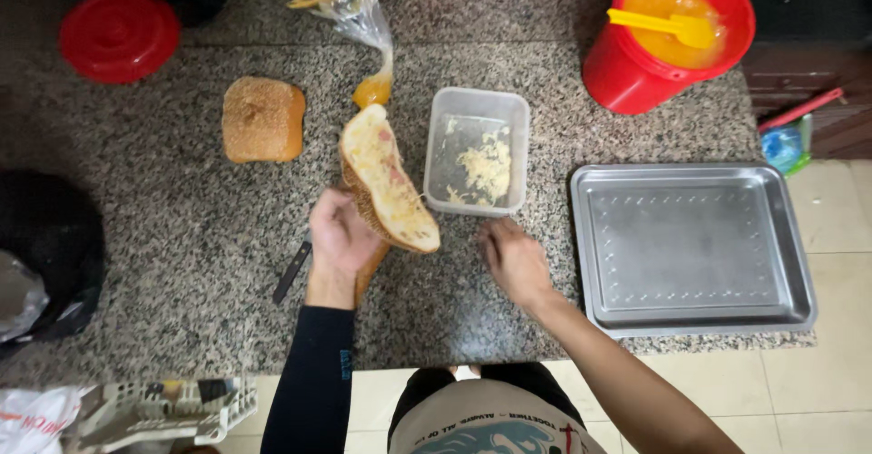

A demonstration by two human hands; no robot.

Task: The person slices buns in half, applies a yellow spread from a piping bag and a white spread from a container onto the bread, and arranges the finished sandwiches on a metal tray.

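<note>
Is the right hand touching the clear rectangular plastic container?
Apart. The head view shows speckled counter between the right hand and the clear rectangular plastic container.

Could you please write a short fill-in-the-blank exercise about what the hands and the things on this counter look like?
1. The left hand holds up a bread half with its ____ side facing the camera.
2. The right hand rests on the counter just below the clear plastic ____.
3. The metal tray to the right of the hands is ____.
4. A yellow scoop lies in the ____ bucket.

Missing words: cut; container; empty; red
</note>
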